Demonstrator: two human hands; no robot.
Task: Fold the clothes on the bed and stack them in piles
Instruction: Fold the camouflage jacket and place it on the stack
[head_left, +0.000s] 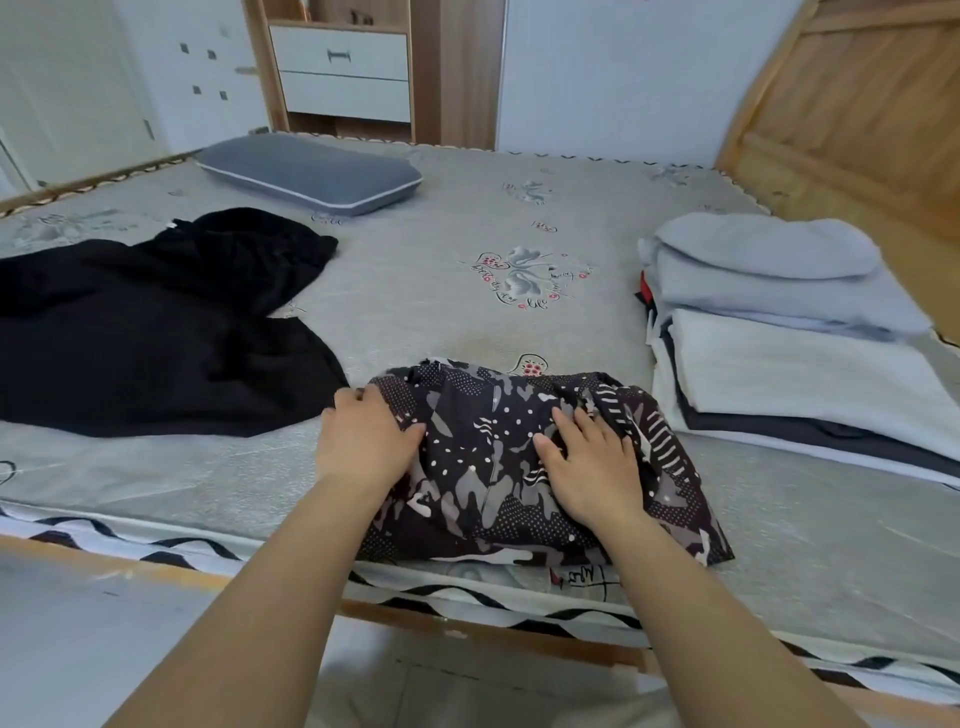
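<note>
A dark patterned garment (498, 499) with grey and white shapes lies folded near the front edge of the bed (457, 291). My left hand (363, 441) grips its left edge, fingers curled around the fabric. My right hand (592, 467) rests flat on top of its right half, fingers spread. A black garment (156, 332) lies spread out and unfolded on the left. On the right stands a pile of folded clothes (789, 364): white and dark pieces below, pale grey-blue ones on top.
A grey pillow (311, 174) lies at the far left of the bed. A wooden headboard (857, 104) rises at the right. A cabinet with white drawers (343, 67) stands beyond the bed. The floor shows at the bottom.
</note>
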